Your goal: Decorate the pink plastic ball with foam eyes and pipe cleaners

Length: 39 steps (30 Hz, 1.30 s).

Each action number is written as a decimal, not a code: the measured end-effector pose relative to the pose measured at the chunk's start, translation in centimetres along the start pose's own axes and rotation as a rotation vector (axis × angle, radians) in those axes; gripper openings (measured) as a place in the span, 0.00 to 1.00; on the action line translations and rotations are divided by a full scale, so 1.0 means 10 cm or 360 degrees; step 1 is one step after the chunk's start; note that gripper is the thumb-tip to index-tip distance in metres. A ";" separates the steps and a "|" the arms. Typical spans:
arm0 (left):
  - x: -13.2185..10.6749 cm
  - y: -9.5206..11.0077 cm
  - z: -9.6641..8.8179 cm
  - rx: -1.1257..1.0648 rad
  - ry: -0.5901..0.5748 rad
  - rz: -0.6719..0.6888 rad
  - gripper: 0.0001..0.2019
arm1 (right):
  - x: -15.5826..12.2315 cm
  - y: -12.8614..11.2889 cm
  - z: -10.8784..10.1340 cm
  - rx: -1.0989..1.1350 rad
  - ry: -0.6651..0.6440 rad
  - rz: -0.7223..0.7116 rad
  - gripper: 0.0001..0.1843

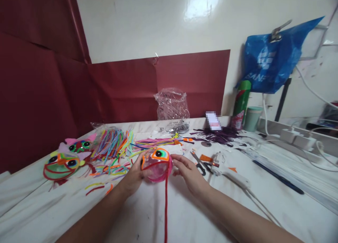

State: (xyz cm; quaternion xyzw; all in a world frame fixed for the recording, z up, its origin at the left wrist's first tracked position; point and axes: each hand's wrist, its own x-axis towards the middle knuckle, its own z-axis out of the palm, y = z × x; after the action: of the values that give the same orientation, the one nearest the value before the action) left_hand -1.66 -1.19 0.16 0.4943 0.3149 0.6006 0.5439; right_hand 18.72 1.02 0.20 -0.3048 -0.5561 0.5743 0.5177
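Note:
My left hand (135,176) is closed around a pink clear plastic ball (157,169) with an orange-rimmed stick-on eye, held low over the white table (79,207). A long red pipe cleaner (166,207) hangs from the ball toward me. My right hand (188,172) rests at the ball's right side, fingers stretched out and touching its edge. Two finished face-balls, a green one (61,165) and a smaller one (79,145), lie to the left.
Several coloured pipe cleaners (113,144) are heaped behind the ball. Scissors (199,162) and a white glue gun (224,169) with its cord lie right of my right hand. A green can (241,104), a cup (252,118), a clear bag (171,104) and a blue bag (271,60) stand at the back.

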 end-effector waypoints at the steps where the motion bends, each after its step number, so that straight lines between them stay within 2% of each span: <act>1: 0.00 0.00 0.00 -0.0012 -0.0014 -0.0010 0.42 | 0.00 -0.01 0.00 -0.0025 -0.0007 -0.0006 0.19; 6: -0.01 -0.02 0.01 -0.0023 -0.0083 0.0007 0.42 | 0.00 -0.02 0.01 -0.0059 -0.0009 -0.0017 0.20; 14: -0.02 0.00 0.07 0.0037 -0.0053 -0.0049 0.49 | 0.01 0.02 0.01 0.0058 0.0002 0.0083 0.21; 19: 0.00 -0.03 0.05 -0.0093 -0.0126 0.0011 0.44 | -0.01 -0.03 0.02 0.0148 -0.0045 0.0128 0.27; 22: 0.02 -0.04 0.03 -0.0141 -0.0126 0.0022 0.39 | 0.00 -0.06 0.01 0.0184 -0.0043 0.0161 0.25; 27: 0.04 -0.04 -0.01 -0.0188 0.0084 -0.0025 0.33 | 0.10 0.01 -0.06 0.0179 0.0266 0.0118 0.09; 29: 0.05 -0.05 -0.01 -0.0191 0.0167 -0.0035 0.32 | 0.14 0.05 -0.10 0.0146 0.0317 0.0106 0.04; 35: 0.04 -0.06 0.05 -0.0080 0.0347 -0.0055 0.27 | 0.13 0.11 -0.11 0.0079 0.0260 0.0096 0.07; 39: 0.01 -0.02 0.16 -0.0032 0.0437 -0.0128 0.28 | 0.15 0.15 -0.15 0.0007 0.0273 0.0104 0.07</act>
State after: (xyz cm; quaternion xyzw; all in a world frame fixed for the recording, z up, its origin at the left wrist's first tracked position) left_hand -0.14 -1.36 0.50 0.3890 0.3998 0.6434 0.5243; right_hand 19.30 3.10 -1.14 -0.3696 -0.4982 0.5639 0.5452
